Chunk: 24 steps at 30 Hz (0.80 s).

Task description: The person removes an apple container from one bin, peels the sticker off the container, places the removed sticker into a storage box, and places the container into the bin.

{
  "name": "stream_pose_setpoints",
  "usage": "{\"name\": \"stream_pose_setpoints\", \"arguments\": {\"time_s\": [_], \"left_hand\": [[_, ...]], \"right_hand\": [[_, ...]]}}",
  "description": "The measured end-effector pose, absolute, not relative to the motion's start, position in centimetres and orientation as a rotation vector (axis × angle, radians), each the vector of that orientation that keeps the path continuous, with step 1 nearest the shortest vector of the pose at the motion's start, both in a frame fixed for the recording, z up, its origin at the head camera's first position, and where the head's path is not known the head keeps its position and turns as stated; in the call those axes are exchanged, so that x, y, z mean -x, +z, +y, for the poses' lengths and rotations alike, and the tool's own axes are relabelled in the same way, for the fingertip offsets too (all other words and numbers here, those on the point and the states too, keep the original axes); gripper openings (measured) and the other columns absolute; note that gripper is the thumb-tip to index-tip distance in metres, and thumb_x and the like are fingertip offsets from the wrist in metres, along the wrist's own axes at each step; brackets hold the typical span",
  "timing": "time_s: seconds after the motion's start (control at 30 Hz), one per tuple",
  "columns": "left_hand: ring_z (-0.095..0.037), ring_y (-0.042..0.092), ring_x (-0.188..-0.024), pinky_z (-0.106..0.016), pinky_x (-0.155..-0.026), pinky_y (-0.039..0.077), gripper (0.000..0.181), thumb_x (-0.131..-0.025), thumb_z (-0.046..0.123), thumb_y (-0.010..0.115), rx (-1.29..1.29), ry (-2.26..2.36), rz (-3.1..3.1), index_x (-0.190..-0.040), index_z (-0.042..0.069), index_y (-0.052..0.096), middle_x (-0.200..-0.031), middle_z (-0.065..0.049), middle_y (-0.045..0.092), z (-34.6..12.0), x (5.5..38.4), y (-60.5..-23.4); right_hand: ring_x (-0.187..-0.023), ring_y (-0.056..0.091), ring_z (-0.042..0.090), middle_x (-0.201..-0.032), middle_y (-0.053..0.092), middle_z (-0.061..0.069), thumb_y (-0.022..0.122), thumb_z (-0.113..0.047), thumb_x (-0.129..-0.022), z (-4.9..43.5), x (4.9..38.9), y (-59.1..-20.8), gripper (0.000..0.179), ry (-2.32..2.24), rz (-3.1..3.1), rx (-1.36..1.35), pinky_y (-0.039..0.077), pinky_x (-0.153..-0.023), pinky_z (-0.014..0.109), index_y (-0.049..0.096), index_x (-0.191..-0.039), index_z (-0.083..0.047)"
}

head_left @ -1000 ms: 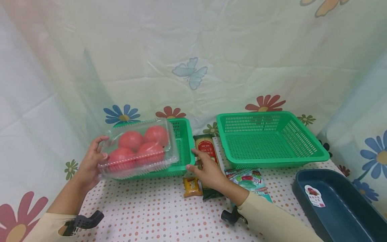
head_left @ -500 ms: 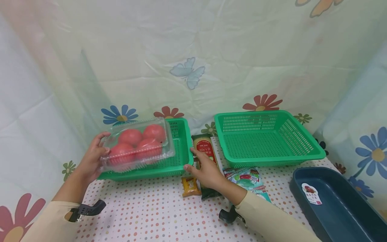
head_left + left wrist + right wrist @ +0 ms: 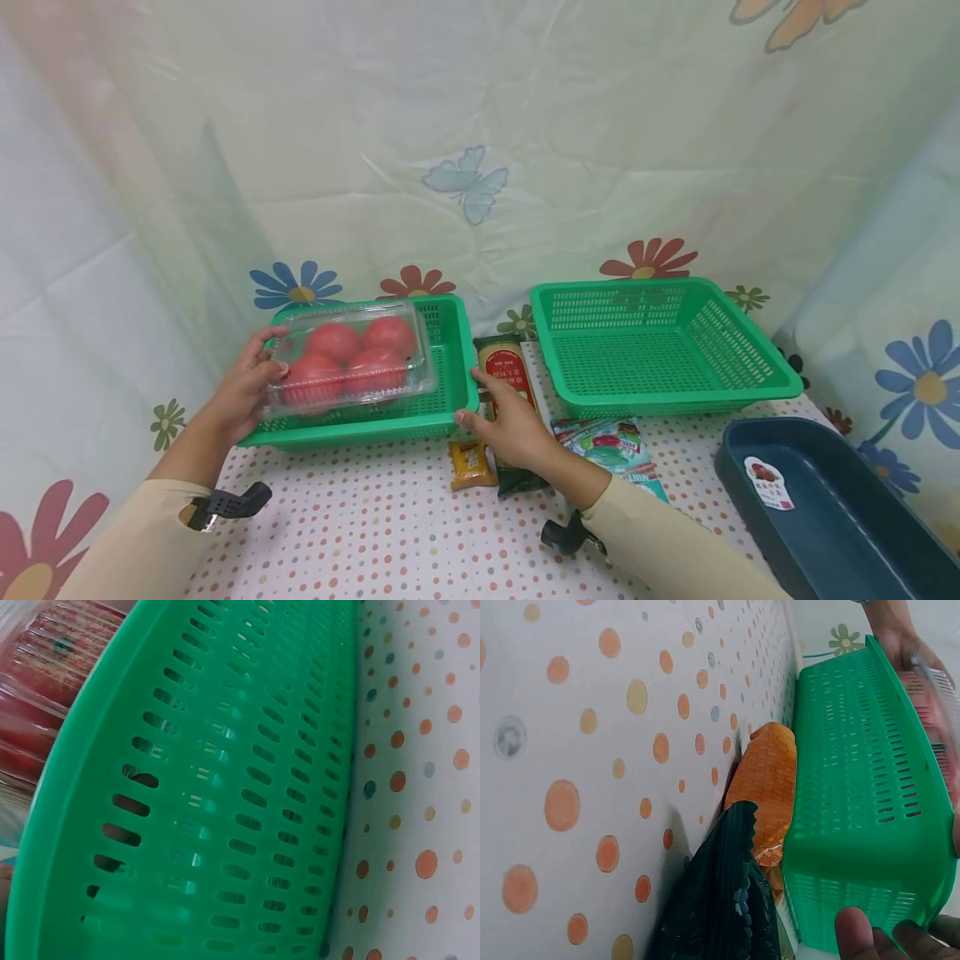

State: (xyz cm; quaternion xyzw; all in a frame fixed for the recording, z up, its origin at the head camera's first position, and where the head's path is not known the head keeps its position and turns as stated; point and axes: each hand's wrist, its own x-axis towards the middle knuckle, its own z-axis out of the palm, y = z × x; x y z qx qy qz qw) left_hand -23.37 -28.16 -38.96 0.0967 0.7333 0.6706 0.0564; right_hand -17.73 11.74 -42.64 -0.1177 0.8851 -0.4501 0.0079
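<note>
In the head view, a clear plastic box [image 3: 422, 377] of several red tomatoes [image 3: 333, 342] lies within the left green basket [image 3: 360, 432], close to its left end. My left hand [image 3: 246, 385] grips the box's left side, thumb toward its front. A tomato shows through ribbed plastic [image 3: 45, 697] past the basket rim in the left wrist view; that hand is mostly out of frame there. At the basket's right end, my right hand [image 3: 513, 421] holds the corner, thumb on the front rim and fingers [image 3: 855, 932] against the outside of the end wall.
Beside the left basket lie a long green-and-red food pack [image 3: 507, 367] and a small orange packet [image 3: 472, 465]. A mint packet [image 3: 611, 450] is under the right forearm. A second green basket [image 3: 765, 390] and a dark blue tub [image 3: 757, 542] stand to the right.
The tomato box has come down into the left basket and shifted slightly right, with my left hand on it. My right hand keeps its place at the basket's end.
</note>
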Motion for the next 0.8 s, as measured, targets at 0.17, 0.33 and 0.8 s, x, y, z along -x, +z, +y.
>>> {"name": "stream_pose_setpoints", "arguments": {"time_s": [0.17,0.33,0.8], "left_hand": [[-0.029,0.041,-0.118,-0.033,-0.086,0.050,0.054,-0.101,0.008,0.050,-0.267,1.992,2.265,-0.148,0.032,0.037,-0.158,-0.018,0.020,-27.9,23.7,-39.1],[-0.034,0.038,-0.120,-0.033,-0.085,0.050,0.054,-0.101,0.009,0.052,-0.228,1.961,2.263,-0.147,0.034,0.037,-0.159,-0.018,0.017,-27.7,24.0,-39.3],[-0.049,0.030,-0.133,-0.034,-0.087,0.049,0.061,-0.098,0.011,0.059,-0.170,1.862,2.309,-0.149,0.031,0.035,-0.163,-0.021,0.009,-27.4,24.6,-39.6]], "right_hand": [[-0.134,0.051,0.036,-0.155,0.045,0.013,0.074,-0.045,-0.094,11.7,17.6,-42.6,0.079,-1.403,2.773,0.359,0.046,-0.100,0.060,0.038,-0.159,-0.018],[-0.132,0.052,0.036,-0.154,0.045,0.014,0.073,-0.044,-0.095,11.7,17.5,-42.5,0.078,-1.401,2.766,0.353,0.047,-0.099,0.060,0.038,-0.159,-0.019],[-0.136,0.048,0.037,-0.155,0.043,0.014,0.073,-0.045,-0.095,11.6,17.7,-42.6,0.078,-1.413,2.766,0.350,0.044,-0.102,0.063,0.037,-0.159,-0.019]]}}
